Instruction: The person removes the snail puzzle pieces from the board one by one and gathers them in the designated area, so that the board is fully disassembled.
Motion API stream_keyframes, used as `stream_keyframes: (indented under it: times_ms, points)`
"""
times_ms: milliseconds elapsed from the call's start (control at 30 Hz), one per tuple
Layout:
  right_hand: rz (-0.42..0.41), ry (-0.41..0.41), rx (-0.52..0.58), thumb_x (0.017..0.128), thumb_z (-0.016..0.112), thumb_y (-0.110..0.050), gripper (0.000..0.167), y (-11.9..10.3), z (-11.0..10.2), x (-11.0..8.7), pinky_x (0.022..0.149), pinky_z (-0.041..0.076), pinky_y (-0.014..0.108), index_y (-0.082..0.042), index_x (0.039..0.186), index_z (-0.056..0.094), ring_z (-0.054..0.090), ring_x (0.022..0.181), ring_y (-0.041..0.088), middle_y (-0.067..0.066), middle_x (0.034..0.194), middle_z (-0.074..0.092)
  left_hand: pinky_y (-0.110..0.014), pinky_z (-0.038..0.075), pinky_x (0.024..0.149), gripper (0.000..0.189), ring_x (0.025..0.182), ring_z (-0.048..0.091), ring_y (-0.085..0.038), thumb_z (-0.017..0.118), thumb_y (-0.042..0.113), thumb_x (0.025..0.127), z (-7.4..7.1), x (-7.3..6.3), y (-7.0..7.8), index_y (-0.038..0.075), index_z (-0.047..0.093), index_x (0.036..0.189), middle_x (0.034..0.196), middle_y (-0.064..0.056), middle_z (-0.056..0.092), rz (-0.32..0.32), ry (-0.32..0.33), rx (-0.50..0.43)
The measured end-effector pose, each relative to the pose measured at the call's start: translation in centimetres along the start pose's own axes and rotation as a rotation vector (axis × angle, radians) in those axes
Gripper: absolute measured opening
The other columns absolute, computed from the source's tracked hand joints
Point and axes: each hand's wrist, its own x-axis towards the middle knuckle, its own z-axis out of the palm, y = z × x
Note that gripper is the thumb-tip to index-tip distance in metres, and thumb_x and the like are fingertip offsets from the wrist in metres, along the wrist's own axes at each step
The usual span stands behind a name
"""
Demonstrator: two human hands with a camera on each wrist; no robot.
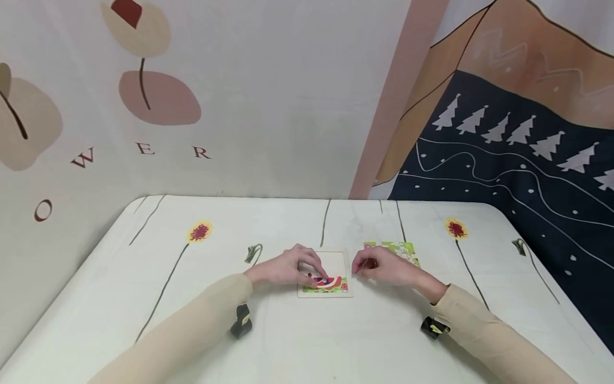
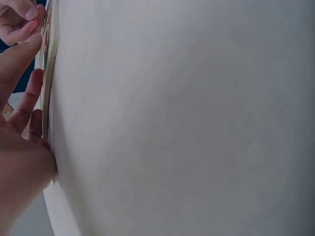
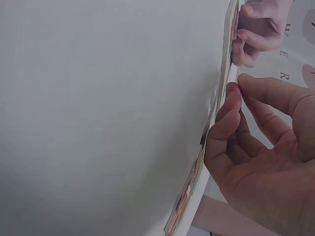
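A shallow, pale puzzle tray (image 1: 338, 261) lies flat on the table. Colourful puzzle pieces (image 1: 338, 287), printed in green, red, white and blue, fill its near part. My left hand (image 1: 288, 265) reaches over the tray from the left, its fingertips on the pieces. Just off the tray's right edge is my right hand (image 1: 386, 266), fingers bent and thumb tip against the index fingertip; nothing shows between them in the right wrist view. Behind that hand, partly hidden by it, lies a green patterned puzzle picture (image 1: 403, 248).
A white cloth (image 1: 331, 341) printed with flowers covers the table. Hanging fabric (image 1: 288, 106) rises behind the table's far edge, with a dark panel of printed trees (image 1: 479, 154) on the right. Black wrist devices (image 1: 241, 321) sit at both cuffs.
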Motion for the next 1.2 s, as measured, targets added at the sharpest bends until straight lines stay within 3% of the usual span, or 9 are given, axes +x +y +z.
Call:
stream_keyframes:
  times_ms: [500,800,1200]
  points:
    - [0.024,-0.032,0.035,0.088,0.063,0.002,0.023,-0.50,0.65,0.28,0.074,0.046,0.027,0.000,0.110,0.070,0.056,0.086,0.014,0.007,0.106,0.067,-0.051,0.021,0.095,0.017,0.114,0.036,-0.023,0.076,0.013,0.081,-0.05,-0.08,0.03,0.016,0.078,0.098,0.103,0.013,0.056,0.028,-0.004,0.007]
    - [0.023,-0.065,0.049,0.088,0.064,0.002,0.024,-0.50,0.88,0.66,0.069,0.047,0.025,0.001,0.110,0.070,0.055,0.083,0.014,0.006,0.104,0.065,-0.049,0.022,0.094,0.015,0.110,0.037,-0.019,0.078,0.015,0.081,-0.05,-0.07,-0.02,0.017,0.079,0.096,0.103,0.013,0.056,0.040,0.001,0.011]
    - [-0.017,-0.045,0.053,0.088,0.062,0.004,0.019,-0.75,1.04,1.02,0.067,0.045,0.025,-0.002,0.105,0.068,0.055,0.076,0.013,0.003,0.095,0.065,-0.048,0.021,0.093,0.016,0.109,0.037,-0.018,0.078,0.014,0.081,-0.05,-0.07,0.10,0.019,0.079,0.096,0.103,0.013,0.056,0.012,-0.005,0.005]
